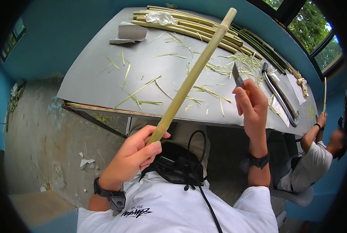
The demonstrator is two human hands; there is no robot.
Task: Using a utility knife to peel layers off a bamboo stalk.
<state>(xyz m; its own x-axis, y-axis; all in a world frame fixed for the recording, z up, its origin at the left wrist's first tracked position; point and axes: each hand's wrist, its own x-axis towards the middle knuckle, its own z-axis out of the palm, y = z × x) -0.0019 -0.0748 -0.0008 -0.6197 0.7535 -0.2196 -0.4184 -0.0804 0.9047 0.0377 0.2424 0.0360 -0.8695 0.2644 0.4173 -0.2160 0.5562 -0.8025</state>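
My left hand is wrapped round the lower end of a long pale bamboo pole. The pole slants up and to the right, over the grey table, its far end beyond the stacked poles. In my right hand is a knife with a short grey blade pointing up and away from me. The blade is apart from the pole, to its right. Thin green and yellow bamboo shavings lie scattered on the tabletop below both.
Scraped bamboo poles lie along the table's far side, with green ones to their right. A roll of grey sandpaper-like sheet and crumpled white tissue are at the back. A bow saw lies right. Another person sits beyond, holding a stick.
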